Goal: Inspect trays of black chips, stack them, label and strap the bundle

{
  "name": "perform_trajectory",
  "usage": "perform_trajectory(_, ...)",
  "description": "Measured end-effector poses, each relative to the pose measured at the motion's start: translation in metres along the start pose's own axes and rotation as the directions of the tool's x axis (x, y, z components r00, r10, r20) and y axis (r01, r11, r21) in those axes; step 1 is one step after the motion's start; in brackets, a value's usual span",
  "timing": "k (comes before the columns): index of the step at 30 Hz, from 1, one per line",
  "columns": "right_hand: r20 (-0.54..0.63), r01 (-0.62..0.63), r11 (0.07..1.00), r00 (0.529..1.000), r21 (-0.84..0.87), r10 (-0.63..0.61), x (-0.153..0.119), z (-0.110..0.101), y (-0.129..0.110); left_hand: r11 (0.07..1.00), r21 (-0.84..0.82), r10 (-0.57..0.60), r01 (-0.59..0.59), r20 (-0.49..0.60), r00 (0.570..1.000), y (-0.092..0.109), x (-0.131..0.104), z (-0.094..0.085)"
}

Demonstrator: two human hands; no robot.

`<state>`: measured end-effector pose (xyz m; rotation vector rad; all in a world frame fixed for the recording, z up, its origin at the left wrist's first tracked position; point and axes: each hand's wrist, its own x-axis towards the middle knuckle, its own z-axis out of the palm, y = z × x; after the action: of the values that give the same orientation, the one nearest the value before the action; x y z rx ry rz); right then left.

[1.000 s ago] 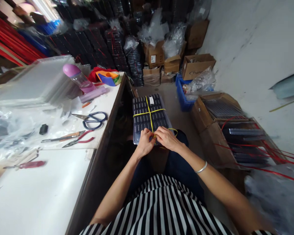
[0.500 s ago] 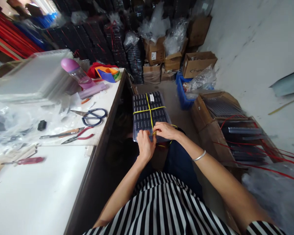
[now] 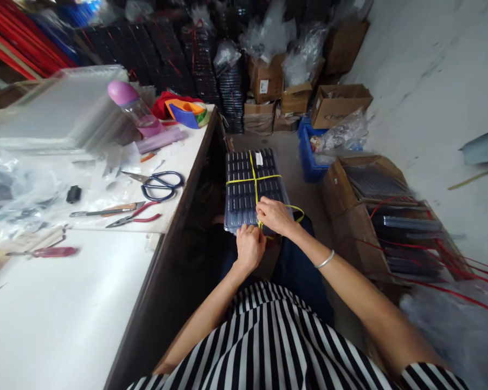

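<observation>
A stack of clear plastic trays (image 3: 238,218) filled with rows of dark parts lies in front of my knees. Yellow strap (image 3: 267,177) crosses over its top, and a loose length loops out to the right. At the near edge of the stack, my left hand (image 3: 250,246) has its fingers curled closed on the strap. Just above and to the right, my right hand (image 3: 275,215) pinches the strap against the top of the stack. The fingertips hide the spot where the strap ends meet. A small white label (image 3: 259,158) sits near the far edge.
On the workbench (image 3: 85,303) at left lie scissors (image 3: 162,187), pliers (image 3: 134,219), a screwdriver (image 3: 55,252) and a pink bottle (image 3: 136,111). Open cardboard boxes (image 3: 350,216) and a blue crate (image 3: 311,160) stand at right. Dark tray stacks (image 3: 231,100) line the back.
My left hand has shifted down to the near edge of the stack, its fingers more curled. The yellow loop on the right shows larger. The whole view has shifted slightly.
</observation>
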<state>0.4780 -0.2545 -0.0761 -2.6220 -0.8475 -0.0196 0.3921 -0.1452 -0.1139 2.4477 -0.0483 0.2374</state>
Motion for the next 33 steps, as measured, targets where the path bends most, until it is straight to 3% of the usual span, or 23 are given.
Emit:
perform_trajectory(3, -0.004, 0.009, 0.999, 1.000, -0.047, -0.009, 0.001, -0.005, -0.002, 0.996, -0.093, -0.005, 0.002, -0.031, 1.000, -0.003, 0.002, -0.008)
perform_trajectory(6, 0.024, 0.094, 0.994, 0.995, -0.058, -0.093, 0.002, -0.013, 0.002, 0.975, -0.222, -0.054, 0.034, -0.086, 0.995, -0.003, 0.005, -0.014)
perform_trajectory(11, 0.056, 0.157, 0.988, 0.986, -0.004, -0.156, 0.006, -0.015, 0.014, 0.879, -0.458, -0.204, 0.130, -0.115, 0.972, -0.001, 0.004, -0.011)
perform_trajectory(15, 0.031, 0.149, 0.988, 0.988, 0.034, -0.150, 0.009, -0.011, 0.021, 0.830, -0.539, -0.256, 0.141, -0.143, 0.956, 0.000, 0.004, -0.010)
perform_trajectory(20, 0.045, 0.193, 0.978, 0.979, 0.075, -0.196, 0.012, -0.010, 0.028, 0.784, -0.597, -0.256, 0.168, -0.064, 0.965, 0.000, 0.007, -0.012)
perform_trajectory(25, 0.001, 0.227, 0.974, 0.974, 0.004, -0.227, 0.013, -0.006, 0.027, 0.786, -0.589, -0.167, 0.185, 0.085, 0.982, -0.005, 0.003, -0.011)
perform_trajectory(33, -0.046, 0.183, 0.979, 0.981, -0.095, -0.188, 0.016, 0.009, 0.026, 0.941, -0.338, 0.022, 0.032, 0.158, 0.987, -0.016, 0.009, -0.016)
